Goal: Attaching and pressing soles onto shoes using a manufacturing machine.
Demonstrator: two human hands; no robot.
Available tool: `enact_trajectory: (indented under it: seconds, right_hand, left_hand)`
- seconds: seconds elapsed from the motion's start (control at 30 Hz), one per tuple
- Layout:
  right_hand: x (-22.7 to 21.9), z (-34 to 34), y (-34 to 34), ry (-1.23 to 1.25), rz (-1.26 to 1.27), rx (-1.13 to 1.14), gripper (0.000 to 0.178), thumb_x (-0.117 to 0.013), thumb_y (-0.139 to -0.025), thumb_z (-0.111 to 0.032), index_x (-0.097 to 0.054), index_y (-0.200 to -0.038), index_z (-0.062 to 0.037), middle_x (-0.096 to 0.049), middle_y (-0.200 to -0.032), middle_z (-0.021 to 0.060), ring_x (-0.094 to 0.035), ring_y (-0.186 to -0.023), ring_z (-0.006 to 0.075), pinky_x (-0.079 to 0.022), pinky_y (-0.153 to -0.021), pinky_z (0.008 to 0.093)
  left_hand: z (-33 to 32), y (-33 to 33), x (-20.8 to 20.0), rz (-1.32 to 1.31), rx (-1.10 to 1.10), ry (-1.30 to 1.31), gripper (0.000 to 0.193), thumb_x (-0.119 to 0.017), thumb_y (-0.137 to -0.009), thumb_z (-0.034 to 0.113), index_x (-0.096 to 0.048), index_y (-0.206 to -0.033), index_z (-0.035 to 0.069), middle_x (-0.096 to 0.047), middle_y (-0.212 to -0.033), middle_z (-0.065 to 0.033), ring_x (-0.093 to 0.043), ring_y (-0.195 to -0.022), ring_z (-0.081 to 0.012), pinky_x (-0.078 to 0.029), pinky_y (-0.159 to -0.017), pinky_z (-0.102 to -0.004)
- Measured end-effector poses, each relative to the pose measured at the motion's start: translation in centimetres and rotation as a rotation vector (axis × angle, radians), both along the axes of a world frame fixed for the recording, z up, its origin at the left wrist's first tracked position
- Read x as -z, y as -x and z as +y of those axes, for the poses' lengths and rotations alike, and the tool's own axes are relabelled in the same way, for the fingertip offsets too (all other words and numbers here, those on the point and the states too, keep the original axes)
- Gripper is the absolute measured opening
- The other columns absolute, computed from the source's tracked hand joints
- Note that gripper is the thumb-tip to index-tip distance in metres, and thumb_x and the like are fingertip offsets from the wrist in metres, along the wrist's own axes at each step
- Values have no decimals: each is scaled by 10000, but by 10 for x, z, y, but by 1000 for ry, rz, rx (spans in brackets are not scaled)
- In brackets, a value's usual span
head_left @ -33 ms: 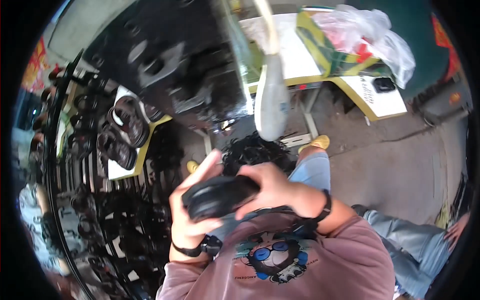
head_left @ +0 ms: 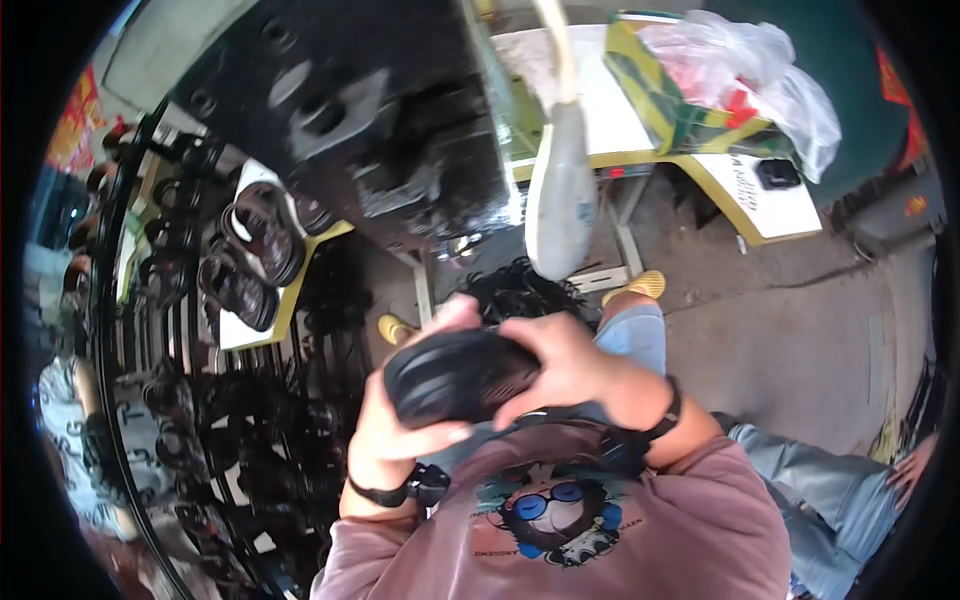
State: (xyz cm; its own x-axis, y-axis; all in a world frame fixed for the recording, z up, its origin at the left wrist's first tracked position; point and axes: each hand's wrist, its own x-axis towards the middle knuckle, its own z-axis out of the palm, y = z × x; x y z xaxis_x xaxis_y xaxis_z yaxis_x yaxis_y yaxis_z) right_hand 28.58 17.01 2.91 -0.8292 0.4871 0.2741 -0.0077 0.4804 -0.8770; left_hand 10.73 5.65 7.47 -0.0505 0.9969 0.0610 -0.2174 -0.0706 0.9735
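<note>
A black shoe [head_left: 450, 375] with a rounded, ridged end is held in front of my chest, slightly blurred. My left hand [head_left: 395, 425] wraps its left end, thumb on the near side and fingers on the far side. My right hand [head_left: 570, 370] grips the right end, fingers curled against its side. Dark wristbands circle both wrists. Beyond the hands stands a black machine [head_left: 440, 215] with worn, shiny patches. A pale, elongated piece [head_left: 562, 205] hangs from a light cord beside it.
Dark strip-like scraps [head_left: 525, 285] lie heaped below. Brown shoes [head_left: 265, 235] rest on a yellow-edged table at left, near a rack [head_left: 120, 420] of dark shoes. A green-yellow box [head_left: 690, 120] with plastic bags stands at the far right. Another person's jeans [head_left: 820, 485] show at lower right.
Both hands and the shoe have shifted slightly right, and the shoe has turned to show more of its ridged surface. The surroundings have shifted slightly in view.
</note>
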Motion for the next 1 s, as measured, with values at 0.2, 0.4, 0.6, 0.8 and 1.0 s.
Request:
enact_trajectory:
  seconds: [0.2, 0.4, 0.6, 0.8, 1.0]
  right_hand:
    - [-32, 33, -41, -715, 163, 543, 518, -845, -572, -369, -598, -903, -57, -624, -834, 39, -619, -674, 244, -481, -618, 323]
    - [27, -17, -75, 430, -47, -384, 653, -790, -658, -410, -573, -1147, -35, -615, -1120, 119, -581, -1027, 251, -441, -877, 352]
    - [91, -9, -86, 1084, 1012, 228, 739, -753, -730, -357, -429, -1338, -90, -500, -1316, 92, -476, -1212, 282, -349, -1045, 456]
    - [93, -8, -54, 1088, 942, 172, 660, -717, -753, -180, -422, -1331, -62, -495, -1319, 102, -460, -1229, 274, -334, -1060, 455]
    - [71, -31, -1, 1135, 871, 165, 612, -696, -749, -106, -440, -1303, -58, -510, -1284, 88, -478, -1197, 293, -352, -1036, 464]
  left_hand:
    - [33, -46, 46, -93, -150, 54, 438, -695, -758, 6, -545, -1169, -24, -613, -1087, -80, -562, -984, -134, -451, -878, -297]
    - [49, -66, 54, -391, -233, 39, 334, -657, -804, 34, -561, -1122, -12, -616, -1010, -57, -564, -909, -133, -465, -816, -287]
    - [34, -60, 59, -664, -307, -74, 391, -611, -820, 22, -490, -1190, -11, -585, -1102, -107, -580, -984, -209, -466, -875, -333]
    - [20, -20, 84, -798, -405, -167, 530, -719, -730, 47, -481, -1202, 16, -585, -1115, -137, -590, -1026, -278, -521, -866, -425]
    - [-2, 45, 103, -759, -378, -183, 734, -759, -714, 312, -431, -1310, 37, -495, -1302, -141, -501, -1174, -327, -465, -948, -499]
